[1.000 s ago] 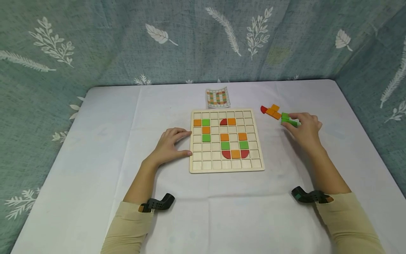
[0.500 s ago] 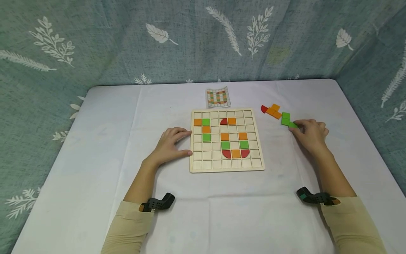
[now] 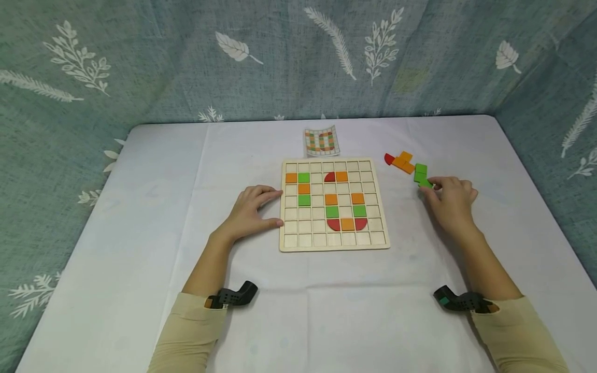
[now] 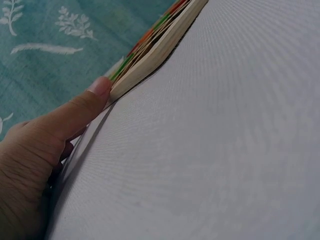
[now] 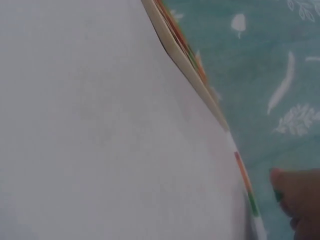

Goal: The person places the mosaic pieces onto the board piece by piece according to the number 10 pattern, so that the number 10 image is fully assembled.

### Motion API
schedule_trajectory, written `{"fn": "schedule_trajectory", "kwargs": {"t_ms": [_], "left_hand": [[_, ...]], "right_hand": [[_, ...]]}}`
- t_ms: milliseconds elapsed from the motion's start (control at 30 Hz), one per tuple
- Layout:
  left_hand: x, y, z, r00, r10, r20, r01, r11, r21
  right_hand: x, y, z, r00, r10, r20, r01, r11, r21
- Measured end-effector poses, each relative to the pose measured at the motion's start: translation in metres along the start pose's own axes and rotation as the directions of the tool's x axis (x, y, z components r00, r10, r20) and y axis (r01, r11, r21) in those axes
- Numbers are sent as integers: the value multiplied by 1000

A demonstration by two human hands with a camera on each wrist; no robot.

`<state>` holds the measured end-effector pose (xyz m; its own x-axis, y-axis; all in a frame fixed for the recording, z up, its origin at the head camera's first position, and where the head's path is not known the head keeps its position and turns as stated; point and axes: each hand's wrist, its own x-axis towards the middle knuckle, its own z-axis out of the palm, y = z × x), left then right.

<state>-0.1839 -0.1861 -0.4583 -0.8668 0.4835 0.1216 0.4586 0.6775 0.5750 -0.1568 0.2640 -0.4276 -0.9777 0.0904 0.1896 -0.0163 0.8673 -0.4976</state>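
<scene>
A wooden grid board [image 3: 291, 240] lies on the white table, with orange and green square tiles and red quarter-round tiles in some of its cells. My left hand [image 3: 250, 213] rests at its left edge, thumb and forefinger spread and touching the rim; the left wrist view shows the thumb [image 4: 85, 107] against the board's side. Right of the board, my right hand [image 3: 452, 202] pinches a green tile [image 3: 425, 183] between thumb and fingers, beside two other green tiles [image 3: 420, 173]. In the right wrist view a bit of green shows under the fingertips; most of that hand is cut off.
Orange tiles [image 3: 403, 162] and a red quarter-round tile [image 3: 389, 159] lie together just left of the green ones. Behind the board is a small pattern card [image 3: 322, 141] with a coloured grid. A leaf-printed teal curtain [image 3: 280, 62] hangs behind the table.
My right hand has left the two green tiles, shifting right and toward me, then slightly back left with the third green tile at its fingertips. My left hand and the board stay put.
</scene>
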Motion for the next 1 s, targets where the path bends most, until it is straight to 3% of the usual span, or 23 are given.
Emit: {"fn": "schedule_trajectory", "kwargs": {"t_ms": [167,633,867,1000], "left_hand": [[1,1,-1,1000,-12,3,12,1000,-10],[1,0,0,1000,-22,4,22,1000,-13],[0,-1,0,1000,-20,1,20,1000,-10],[0,-1,0,1000,-14,4,14,1000,-9]], "right_hand": [[-1,-17,2,998,-48,-39,49,999,21],[2,-61,16,986,-164,-13,164,986,36],[5,-90,29,956,-291,-21,292,955,56],[3,-108,37,940,-341,17,339,939,57]]}}
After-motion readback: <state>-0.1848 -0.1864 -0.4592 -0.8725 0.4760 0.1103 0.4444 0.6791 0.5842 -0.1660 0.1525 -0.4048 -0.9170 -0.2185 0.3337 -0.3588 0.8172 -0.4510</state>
